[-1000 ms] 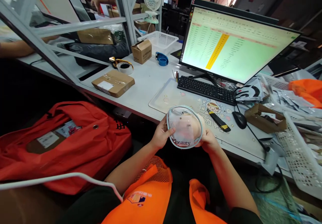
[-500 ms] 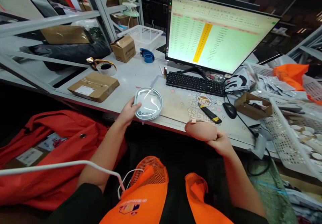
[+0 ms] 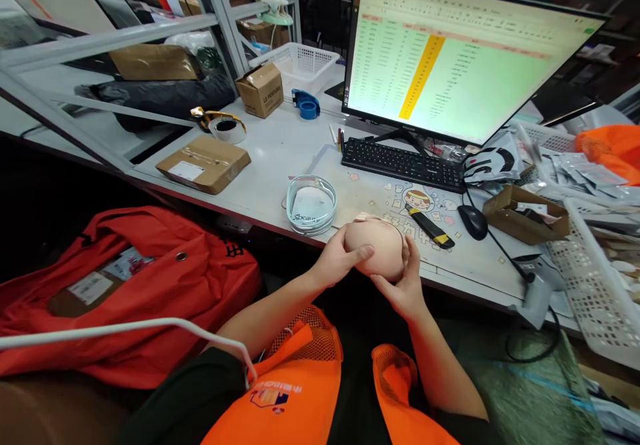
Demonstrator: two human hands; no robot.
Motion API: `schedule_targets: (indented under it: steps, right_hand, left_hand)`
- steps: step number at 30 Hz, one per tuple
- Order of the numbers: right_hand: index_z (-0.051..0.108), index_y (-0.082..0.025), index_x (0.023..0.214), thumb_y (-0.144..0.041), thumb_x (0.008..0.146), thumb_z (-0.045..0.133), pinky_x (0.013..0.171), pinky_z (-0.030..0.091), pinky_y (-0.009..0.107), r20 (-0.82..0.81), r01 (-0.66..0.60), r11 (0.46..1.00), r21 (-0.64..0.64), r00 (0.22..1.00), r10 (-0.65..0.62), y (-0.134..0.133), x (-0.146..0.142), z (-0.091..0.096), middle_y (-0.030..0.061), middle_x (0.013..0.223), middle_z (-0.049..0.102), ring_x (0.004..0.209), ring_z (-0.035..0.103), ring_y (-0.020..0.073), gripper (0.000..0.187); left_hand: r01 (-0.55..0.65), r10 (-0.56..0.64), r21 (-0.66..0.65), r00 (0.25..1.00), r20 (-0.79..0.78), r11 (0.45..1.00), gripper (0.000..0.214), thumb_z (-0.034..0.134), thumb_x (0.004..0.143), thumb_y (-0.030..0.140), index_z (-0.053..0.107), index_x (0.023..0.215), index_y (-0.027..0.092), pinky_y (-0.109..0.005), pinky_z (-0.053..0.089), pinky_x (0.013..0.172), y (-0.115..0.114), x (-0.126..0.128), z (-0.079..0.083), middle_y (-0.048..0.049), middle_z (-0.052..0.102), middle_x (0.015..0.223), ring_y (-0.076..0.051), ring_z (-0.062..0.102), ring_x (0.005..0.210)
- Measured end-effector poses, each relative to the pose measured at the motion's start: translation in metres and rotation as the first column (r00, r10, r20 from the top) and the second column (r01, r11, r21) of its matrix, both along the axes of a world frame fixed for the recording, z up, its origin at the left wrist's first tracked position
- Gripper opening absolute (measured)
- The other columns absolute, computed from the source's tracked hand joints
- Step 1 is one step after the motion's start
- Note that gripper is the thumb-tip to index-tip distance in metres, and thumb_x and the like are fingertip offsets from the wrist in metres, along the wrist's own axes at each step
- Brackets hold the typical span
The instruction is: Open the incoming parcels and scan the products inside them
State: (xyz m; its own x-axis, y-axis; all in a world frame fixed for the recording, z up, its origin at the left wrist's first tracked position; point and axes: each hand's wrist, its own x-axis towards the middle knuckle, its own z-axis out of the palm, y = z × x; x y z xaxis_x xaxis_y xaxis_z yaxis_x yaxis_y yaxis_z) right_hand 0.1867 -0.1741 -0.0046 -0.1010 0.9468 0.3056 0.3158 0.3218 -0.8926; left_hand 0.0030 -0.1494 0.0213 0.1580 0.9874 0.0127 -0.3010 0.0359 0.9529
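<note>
At the near edge of the desk [image 3: 280, 158], in the head view, the left hand [image 3: 340, 263] and right hand [image 3: 406, 286] both clasped a peach-coloured rounded pad [image 3: 379, 246], fingers closed on it from either side. Just beside it a clear round case [image 3: 311, 203] sat on the desk, apart from the hands. A yellow-black cutter [image 3: 431, 227] lay near the right hand.

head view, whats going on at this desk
A person in an orange vest sits at a desk and holds a rounded beige pad between the left hand and right hand, at the desk's near edge. A clear round case marked "beauty" lies on the desk just left of the pad. Behind are a keyboard and a monitor showing a spreadsheet. A red bag lies to the person's left.
</note>
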Motion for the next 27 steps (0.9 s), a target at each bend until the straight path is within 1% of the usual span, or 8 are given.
schedule_targets:
  steps: [1,3,6,9,12,17,22,27]
  right_hand:
    - [0.023,-0.029,0.160,-0.058,0.088,0.071,0.121,0.043,0.056,0.003,-0.023,1.000,0.013,1.000,0.023,0.000,-0.001,0.000,0.0168,0.164,0.039,0.149,0.046,0.0346,0.092]
    - [0.032,-0.029,0.157,-0.064,0.092,0.063,0.120,0.044,0.056,-0.049,-0.037,0.999,0.019,0.998,0.038,0.001,-0.001,0.002,0.0157,0.163,0.043,0.148,0.046,0.0346,0.079]
    - [0.046,-0.029,0.147,-0.057,0.093,0.067,0.113,0.050,0.051,-0.191,-0.001,0.999,-0.045,0.982,-0.007,0.003,0.001,0.009,0.0136,0.155,0.053,0.141,0.055,0.0330,0.064]
    - [0.057,-0.028,0.139,-0.049,0.088,0.078,0.111,0.051,0.047,-0.242,-0.033,0.988,-0.148,0.970,-0.004,0.002,0.002,0.019,0.0106,0.147,0.062,0.134,0.060,0.0313,0.059]
    - [0.067,-0.024,0.127,-0.054,0.084,0.080,0.102,0.056,0.044,-0.278,-0.091,0.958,-0.273,0.960,0.012,-0.001,0.001,0.028,0.0099,0.131,0.072,0.121,0.067,0.0314,0.054]
    - [0.068,-0.021,0.126,-0.055,0.080,0.083,0.093,0.059,0.044,-0.375,-0.145,0.900,-0.411,0.927,-0.022,-0.003,-0.003,0.032,0.0105,0.122,0.075,0.111,0.070,0.0319,0.059]
    - [0.070,-0.022,0.123,-0.052,0.078,0.086,0.093,0.059,0.043,-0.392,-0.115,0.919,-0.377,0.919,-0.046,-0.008,-0.004,0.032,0.0095,0.121,0.076,0.110,0.070,0.0306,0.056]
    - [0.071,-0.024,0.123,-0.050,0.081,0.084,0.089,0.060,0.040,-0.408,-0.141,0.945,-0.295,0.913,0.009,-0.018,0.001,0.030,0.0074,0.118,0.076,0.104,0.070,0.0279,0.052]
  left_hand:
    - [-0.026,0.026,-0.025,1.000,0.018,0.999,0.085,0.091,0.069,0.059,0.058,0.134,0.014,-0.048,0.056,0.103,0.002,0.001,-0.002,-0.0180,0.066,0.134,-0.038,0.063,0.125]
    - [-0.062,0.064,-0.048,0.997,0.034,0.997,0.087,0.094,0.066,0.054,0.057,0.135,0.015,-0.046,0.054,0.105,0.004,-0.001,-0.005,-0.0164,0.065,0.136,-0.036,0.062,0.127]
    - [-0.070,0.070,-0.055,0.998,0.001,0.996,0.084,0.095,0.065,0.049,0.058,0.132,0.015,-0.042,0.052,0.105,0.000,-0.005,-0.003,-0.0146,0.065,0.135,-0.034,0.061,0.127]
    - [-0.047,0.043,-0.075,0.997,-0.056,0.996,0.074,0.093,0.066,0.051,0.062,0.122,0.013,-0.039,0.054,0.097,-0.006,-0.008,0.002,-0.0142,0.069,0.126,-0.032,0.065,0.117]
    - [-0.006,-0.001,-0.164,0.999,-0.042,0.986,0.070,0.093,0.064,0.055,0.064,0.112,0.013,-0.035,0.055,0.083,-0.010,-0.008,0.008,-0.0122,0.071,0.113,-0.028,0.067,0.102]
    - [-0.001,-0.002,-0.197,1.000,-0.019,0.980,0.064,0.093,0.064,0.053,0.062,0.104,0.013,-0.029,0.052,0.074,-0.014,-0.006,0.011,-0.0070,0.068,0.101,-0.021,0.064,0.088]
    - [0.003,-0.008,-0.151,0.999,-0.037,0.989,0.061,0.091,0.067,0.053,0.060,0.103,0.014,-0.028,0.050,0.074,-0.021,-0.007,0.012,-0.0056,0.066,0.099,-0.019,0.062,0.087]
    - [0.041,-0.041,-0.089,0.999,0.003,0.995,0.066,0.092,0.066,0.054,0.059,0.108,0.015,-0.029,0.051,0.080,-0.032,-0.012,0.018,-0.0064,0.066,0.104,-0.020,0.063,0.092]
